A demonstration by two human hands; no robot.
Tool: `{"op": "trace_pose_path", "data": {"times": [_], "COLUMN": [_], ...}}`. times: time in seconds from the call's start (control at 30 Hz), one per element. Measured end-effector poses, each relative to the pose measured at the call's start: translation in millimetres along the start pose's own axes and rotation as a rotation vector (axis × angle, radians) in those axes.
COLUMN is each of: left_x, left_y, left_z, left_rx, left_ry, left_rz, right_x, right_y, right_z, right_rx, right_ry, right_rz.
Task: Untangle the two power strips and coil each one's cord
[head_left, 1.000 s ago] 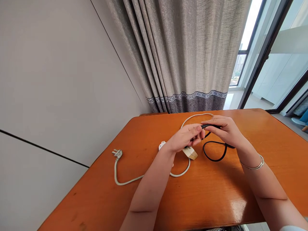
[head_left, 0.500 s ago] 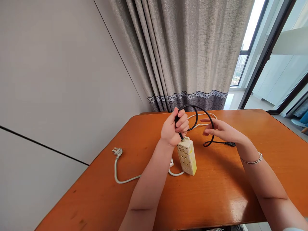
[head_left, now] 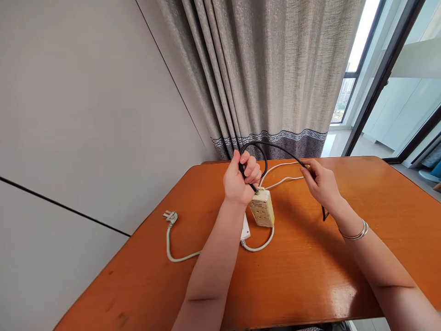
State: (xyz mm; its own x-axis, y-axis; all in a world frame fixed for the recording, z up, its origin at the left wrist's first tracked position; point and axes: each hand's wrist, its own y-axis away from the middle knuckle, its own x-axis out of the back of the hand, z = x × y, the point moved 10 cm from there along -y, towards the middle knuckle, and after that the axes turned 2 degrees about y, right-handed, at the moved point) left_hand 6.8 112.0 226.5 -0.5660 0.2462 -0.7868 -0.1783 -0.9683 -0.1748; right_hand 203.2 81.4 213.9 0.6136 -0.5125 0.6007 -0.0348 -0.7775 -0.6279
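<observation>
My left hand [head_left: 241,178] is closed round a black cable [head_left: 272,148] just above a cream power strip [head_left: 262,208], which hangs tilted from that cable over the orange table [head_left: 310,276]. The cable arcs up and to the right into my right hand [head_left: 320,184], which pinches it further along; its loose end drops below that hand. A second white power strip [head_left: 245,228] lies on the table, mostly hidden by my left forearm. Its grey-white cord [head_left: 179,257] loops left to a plug [head_left: 170,216].
A grey curtain [head_left: 268,69] hangs behind the table's far edge, with a plain wall on the left. A dark-framed glass door [head_left: 382,73] stands at the right. A thin white cord [head_left: 285,172] lies on the table behind the hands.
My left hand has lifted the black cable and raised the cream power strip off the table. My right hand let the cable go, then took it again further along, pulling the loop straighter.
</observation>
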Motion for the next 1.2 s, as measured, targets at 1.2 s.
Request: {"op": "trace_pose_path", "data": {"times": [1.2], "left_x": [-39.3], "left_y": [34], "left_z": [-14], "left_rx": [-0.553], "left_ry": [-1.249], "left_rz": [-0.343], "right_x": [-25], "right_y": [61], "right_z": [-87], "right_rx": [0.157], "right_ry": [-0.367], "right_rz": [-0.677]}}
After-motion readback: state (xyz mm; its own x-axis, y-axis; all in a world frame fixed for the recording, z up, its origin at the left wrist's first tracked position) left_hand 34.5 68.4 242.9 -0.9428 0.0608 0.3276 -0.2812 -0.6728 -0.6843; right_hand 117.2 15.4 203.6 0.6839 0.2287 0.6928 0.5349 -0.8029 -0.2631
